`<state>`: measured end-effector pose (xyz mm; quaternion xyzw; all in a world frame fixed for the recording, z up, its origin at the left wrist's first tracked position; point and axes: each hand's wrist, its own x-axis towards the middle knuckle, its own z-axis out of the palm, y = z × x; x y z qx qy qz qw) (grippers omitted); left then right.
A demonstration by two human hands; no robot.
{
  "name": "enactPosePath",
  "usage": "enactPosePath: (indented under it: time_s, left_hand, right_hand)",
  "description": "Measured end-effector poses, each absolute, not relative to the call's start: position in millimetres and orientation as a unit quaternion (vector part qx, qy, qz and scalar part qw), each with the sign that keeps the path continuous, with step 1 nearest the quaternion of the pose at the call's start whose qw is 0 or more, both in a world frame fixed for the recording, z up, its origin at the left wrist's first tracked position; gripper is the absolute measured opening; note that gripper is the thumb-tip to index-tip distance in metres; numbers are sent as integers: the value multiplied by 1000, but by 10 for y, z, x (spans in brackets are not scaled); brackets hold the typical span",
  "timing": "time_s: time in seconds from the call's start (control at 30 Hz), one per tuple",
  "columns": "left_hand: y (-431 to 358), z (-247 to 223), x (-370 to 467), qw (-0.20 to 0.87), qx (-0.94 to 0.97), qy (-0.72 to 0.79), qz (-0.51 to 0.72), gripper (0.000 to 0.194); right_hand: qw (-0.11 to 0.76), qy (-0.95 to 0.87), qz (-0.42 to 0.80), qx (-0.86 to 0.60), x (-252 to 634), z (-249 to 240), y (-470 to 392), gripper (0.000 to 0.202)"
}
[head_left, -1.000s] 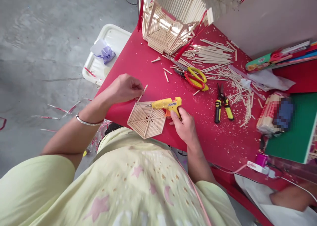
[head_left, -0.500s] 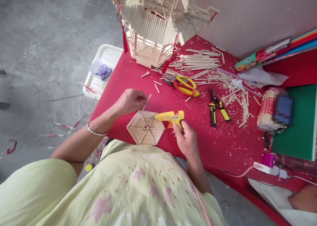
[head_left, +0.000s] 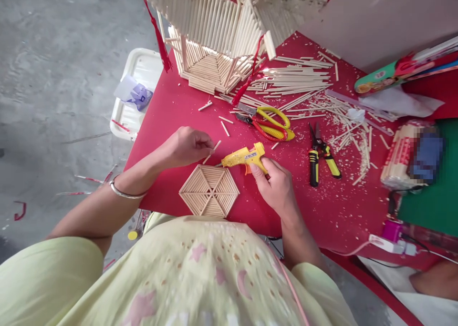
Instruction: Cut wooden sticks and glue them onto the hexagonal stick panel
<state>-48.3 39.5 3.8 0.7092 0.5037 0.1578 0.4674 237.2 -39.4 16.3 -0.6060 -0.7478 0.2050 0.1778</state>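
Between the fingertips of my left hand (head_left: pixel 189 146) is a short thin wooden stick (head_left: pixel 212 151), tilted over the red tabletop. My right hand (head_left: pixel 275 180) is wrapped round a yellow hot glue gun (head_left: pixel 245 156), its nozzle pointing left, close to the stick's lower end. Below both hands, at the table's near edge, lies a flat hexagonal panel (head_left: pixel 200 192) built of wooden sticks in wedge-shaped sections. Whether the nozzle touches the stick or the panel's top edge I cannot tell.
A stick-built pavilion model (head_left: pixel 211 73) with red tassels stands at the back. Scissors (head_left: pixel 274 123), pruning snips (head_left: pixel 318 154) and loose sticks (head_left: pixel 293 80) lie on the table (head_left: pixel 161 121). At right are a packet of sticks (head_left: pixel 397 157) and a power strip (head_left: pixel 384 243).
The glue gun's nozzle has lifted from over the hexagonal panel to beyond its upper edge, near the stick. My left hand keeps hold of the stick. The camera view has shifted slightly.
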Motion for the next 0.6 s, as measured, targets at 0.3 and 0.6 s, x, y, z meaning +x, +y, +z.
enactPosePath:
  time_s: [0.3,0.6]
  left_hand:
    - [420,-21,-525,473,721,487,136,23]
    - [417,-23,-514,467,721,499,115,23]
  right_hand:
    - [180,-732,258,-604,2361,71,-325,32]
    - [188,-736,260,-596,2331,51,-310,32]
